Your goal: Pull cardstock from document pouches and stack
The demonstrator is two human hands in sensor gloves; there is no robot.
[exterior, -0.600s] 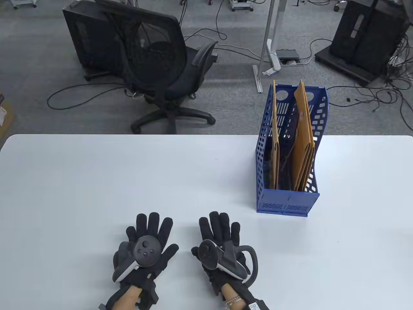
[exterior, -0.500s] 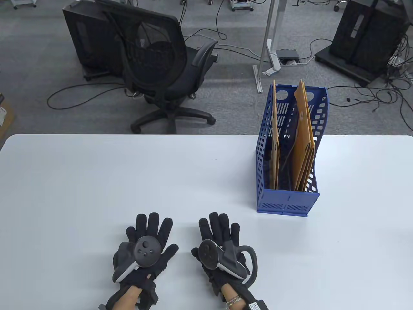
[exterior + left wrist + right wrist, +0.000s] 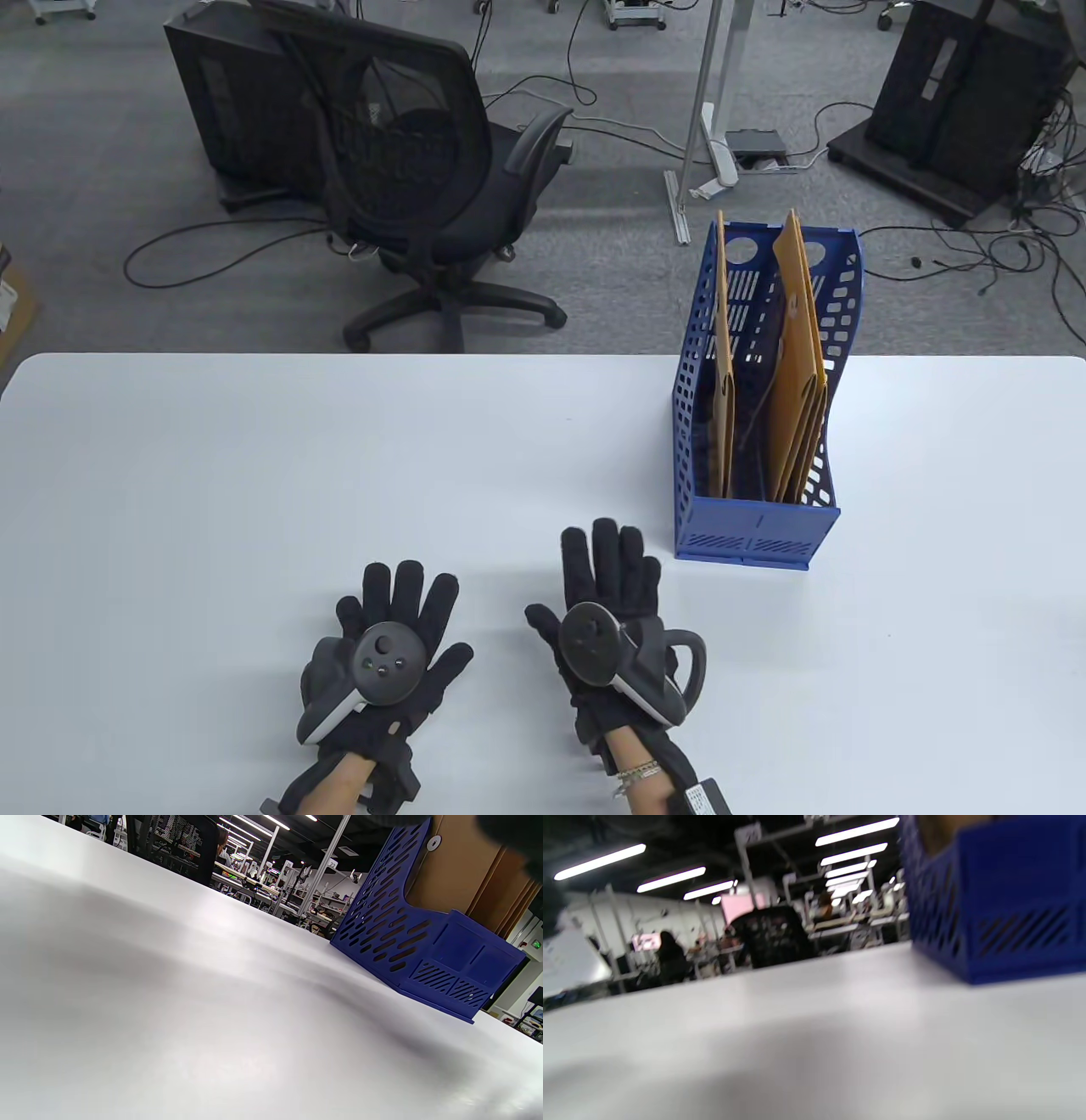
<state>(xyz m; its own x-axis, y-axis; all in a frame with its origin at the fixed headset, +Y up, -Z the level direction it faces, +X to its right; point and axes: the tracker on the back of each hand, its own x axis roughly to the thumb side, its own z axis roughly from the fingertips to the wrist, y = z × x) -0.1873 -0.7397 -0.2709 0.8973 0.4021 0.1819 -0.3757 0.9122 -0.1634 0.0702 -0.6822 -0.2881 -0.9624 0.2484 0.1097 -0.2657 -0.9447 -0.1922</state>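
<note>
A blue perforated file holder (image 3: 758,526) stands at the right of the white table (image 3: 254,475). Several brown document pouches (image 3: 797,373) stand upright inside it. The holder also shows in the left wrist view (image 3: 428,955) with the pouches (image 3: 458,870), and blurred in the right wrist view (image 3: 1001,899). My left hand (image 3: 399,607) lies flat and open on the table near the front edge, holding nothing. My right hand (image 3: 607,564) is open with fingers stretched out, empty, a short way in front and left of the holder.
A black mesh office chair (image 3: 424,161) stands behind the table's far edge. Cables, a metal stand leg (image 3: 704,127) and black equipment cases are on the floor beyond.
My right hand has moved forward and to the right, toward the file holder. My left hand has stayed almost still.
</note>
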